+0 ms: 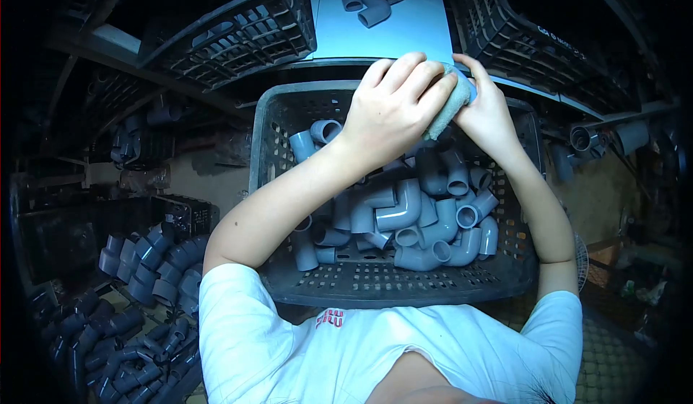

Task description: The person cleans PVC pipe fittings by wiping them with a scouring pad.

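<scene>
Above the far side of a black crate, my two hands are close together. My left hand has its fingers bent around a greenish cloth. On the other side of the cloth, my right hand grips a grey-blue pipe fitting, mostly hidden by the cloth and fingers. Below my hands, the crate holds several grey elbow fittings, lying at mixed angles.
Several grey elbows lie on a white surface beyond the crate. Black crates stand at upper left and upper right. Many fittings are piled at the lower left.
</scene>
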Tool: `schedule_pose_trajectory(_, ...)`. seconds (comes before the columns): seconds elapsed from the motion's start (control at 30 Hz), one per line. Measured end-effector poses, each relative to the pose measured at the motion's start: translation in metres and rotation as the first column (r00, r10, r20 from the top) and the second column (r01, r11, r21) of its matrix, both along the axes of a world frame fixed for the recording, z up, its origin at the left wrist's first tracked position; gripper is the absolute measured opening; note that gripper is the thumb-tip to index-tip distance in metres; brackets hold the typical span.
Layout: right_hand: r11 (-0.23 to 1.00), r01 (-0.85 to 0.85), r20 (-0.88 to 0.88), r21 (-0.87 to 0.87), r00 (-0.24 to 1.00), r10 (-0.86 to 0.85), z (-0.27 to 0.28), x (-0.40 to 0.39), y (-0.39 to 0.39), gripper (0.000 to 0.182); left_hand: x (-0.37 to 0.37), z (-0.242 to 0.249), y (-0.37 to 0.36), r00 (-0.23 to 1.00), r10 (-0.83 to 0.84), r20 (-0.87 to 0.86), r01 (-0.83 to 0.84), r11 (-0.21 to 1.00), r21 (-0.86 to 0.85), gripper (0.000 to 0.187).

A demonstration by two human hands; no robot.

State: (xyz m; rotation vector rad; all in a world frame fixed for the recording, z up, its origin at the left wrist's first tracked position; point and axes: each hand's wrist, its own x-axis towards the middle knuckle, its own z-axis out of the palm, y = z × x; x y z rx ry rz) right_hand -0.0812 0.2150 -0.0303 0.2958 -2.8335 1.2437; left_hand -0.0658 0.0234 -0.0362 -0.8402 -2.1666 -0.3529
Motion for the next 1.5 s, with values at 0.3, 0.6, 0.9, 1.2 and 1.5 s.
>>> schedule_pose_trajectory(0.3, 0.953, 0.002, 0.252, -0.302, 0.964, 0.078, 0.011, 0.003, 0.006, 0.056, 0.001, 0.0, -0.005, 0.949, 0.089, -0.303, -0.158, 0.964, -0.214, 0.039)
schedule_pose_trajectory(0.6, 0.648, 0.044, 0.471, -0.76, 0.724, 0.504, 0.03, 0.004, 0.005, 0.041, -0.016, 0.003, -0.023, 0.849, 0.114, -0.516, -0.148, 0.989, -0.025, 0.042)
schedule_pose_trajectory(0.9, 0.732, -0.094, 0.416, -0.675, 0.771, 0.482, 0.027, 0.011, 0.003, 0.045, -0.006, 0.011, -0.018, 0.969, -0.241, -0.048, 0.246, 0.939, 0.241, 0.049)
schedule_pose_trajectory(1.2, 0.805, -0.144, 0.33, -0.576, 0.859, 0.39, 0.023, 0.006, 0.006, 0.04, -0.01, 0.006, -0.014, 0.972, -0.18, 0.149, 0.118, 0.928, 0.353, 0.035)
schedule_pose_trajectory(1.5, 0.775, -0.143, 0.378, -0.615, 0.81, 0.449, 0.027, 0.011, 0.0, 0.028, -0.014, 0.0, -0.009, 0.953, -0.192, 0.235, 0.094, 0.924, 0.372, 0.039)
